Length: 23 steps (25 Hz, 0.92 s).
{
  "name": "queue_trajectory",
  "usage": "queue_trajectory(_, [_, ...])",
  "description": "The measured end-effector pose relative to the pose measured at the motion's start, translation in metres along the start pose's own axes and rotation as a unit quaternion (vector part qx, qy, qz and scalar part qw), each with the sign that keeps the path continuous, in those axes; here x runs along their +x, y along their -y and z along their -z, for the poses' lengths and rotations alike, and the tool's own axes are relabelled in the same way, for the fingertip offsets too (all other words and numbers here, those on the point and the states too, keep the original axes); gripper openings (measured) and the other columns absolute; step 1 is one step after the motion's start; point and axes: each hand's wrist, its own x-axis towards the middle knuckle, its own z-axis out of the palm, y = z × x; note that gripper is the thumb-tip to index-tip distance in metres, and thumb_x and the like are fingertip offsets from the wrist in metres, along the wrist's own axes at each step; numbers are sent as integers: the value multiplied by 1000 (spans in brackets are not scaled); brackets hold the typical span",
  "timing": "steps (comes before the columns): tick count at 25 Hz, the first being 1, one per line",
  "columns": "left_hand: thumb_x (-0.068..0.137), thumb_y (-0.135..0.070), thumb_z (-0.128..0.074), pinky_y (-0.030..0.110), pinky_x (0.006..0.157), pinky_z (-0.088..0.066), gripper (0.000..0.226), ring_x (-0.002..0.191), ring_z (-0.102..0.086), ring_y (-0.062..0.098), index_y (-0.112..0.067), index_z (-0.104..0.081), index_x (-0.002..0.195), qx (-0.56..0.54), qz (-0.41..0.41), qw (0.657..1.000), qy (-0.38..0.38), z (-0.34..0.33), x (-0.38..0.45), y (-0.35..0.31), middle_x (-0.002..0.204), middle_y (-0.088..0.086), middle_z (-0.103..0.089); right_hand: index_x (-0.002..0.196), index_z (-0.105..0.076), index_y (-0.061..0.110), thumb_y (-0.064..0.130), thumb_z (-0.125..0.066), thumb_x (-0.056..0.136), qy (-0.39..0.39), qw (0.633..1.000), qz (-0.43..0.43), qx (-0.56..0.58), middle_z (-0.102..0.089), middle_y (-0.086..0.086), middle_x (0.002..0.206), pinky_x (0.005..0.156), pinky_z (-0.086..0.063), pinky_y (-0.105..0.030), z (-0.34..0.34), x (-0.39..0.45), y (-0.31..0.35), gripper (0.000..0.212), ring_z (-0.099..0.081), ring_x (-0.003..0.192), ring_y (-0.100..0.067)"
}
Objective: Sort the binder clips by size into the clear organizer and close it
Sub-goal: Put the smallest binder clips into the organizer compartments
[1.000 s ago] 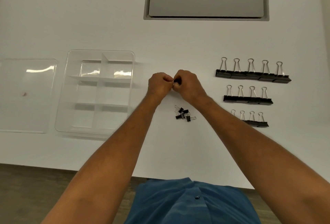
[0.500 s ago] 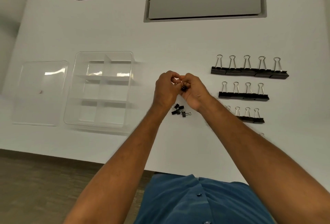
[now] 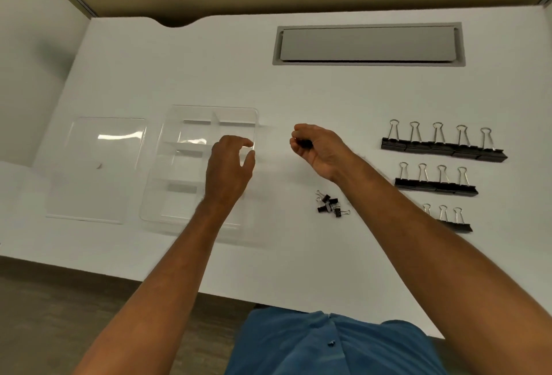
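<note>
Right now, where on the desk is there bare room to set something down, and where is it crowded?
Free: the wide strip between the organizer and the grey hatch, and the near edge below the tiny clip pile. Crowded: the right side, with three clip rows, and the left, taken by the lid. The left hand hovers over the organizer; the right hand pinches a small clip.

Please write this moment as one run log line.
left hand: open over organizer | right hand: holds small binder clip
</note>
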Motion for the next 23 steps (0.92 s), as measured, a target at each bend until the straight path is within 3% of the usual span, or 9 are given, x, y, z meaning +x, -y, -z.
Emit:
queue_trajectory(3, [92,-38,-63,41,100,-46,35,120,-52,22,-20,-61,123,93,-28,995,-11,22,-2,50,130,1,-59,101,-66,2,-5,-63,92,17,996,30,-88,-66,-11,90,78,-60,-26,-44,14,-5,12,-67,80,-20])
queue_trajectory(5, [93,-52,-57,45,111,-37,54,137,-41,26,-21,-52,137,146,-22,989,29,25,-9,76,149,5,-45,100,-67,4,-3,-63,93,18,980,65,-185,-67,-10,93,82,-61,-28,-71,26,-10,11,-68,83,-21])
queue_trajectory(8, [92,-70,-41,53,119,-20,78,151,-17,29,-25,-29,154,208,-20,974,91,21,-17,104,165,6,-15,99,-68,8,-3,-61,93,8,919,126,-374,-67,-5,94,85,-61,-31,-107,53,-22,15,-69,85,-21])
queue_trajectory(10, [92,-72,-34,56,119,-17,81,153,-8,30,-25,-20,157,202,-14,974,104,13,-23,114,167,5,-4,100,-69,9,-5,-59,90,13,834,165,-526,-68,-5,98,85,-59,-30,-124,69,-32,19,-67,89,-19])
queue_trajectory(13, [95,-69,-29,57,120,-16,77,154,-7,28,-26,-21,157,193,-19,977,85,5,-28,119,168,4,-1,103,-69,5,-6,-57,91,41,654,226,-721,-67,-10,108,83,-52,-27,-137,88,-50,21,-63,96,-20])
queue_trajectory(16, [95,-69,-28,55,120,-13,75,154,-8,27,-27,-25,156,190,-18,978,79,3,-27,122,168,4,-2,109,-68,1,-3,-57,94,50,555,220,-800,-65,-15,112,89,-54,-35,-147,99,-61,19,-64,99,-28])
queue_trajectory(23, [94,-71,-28,54,121,-11,74,153,-12,28,-27,-37,152,179,-22,982,61,-2,-27,125,167,5,-8,112,-68,2,0,-58,95,59,516,207,-829,-63,-17,114,91,-54,-38,-155,104,-67,19,-64,99,-30])
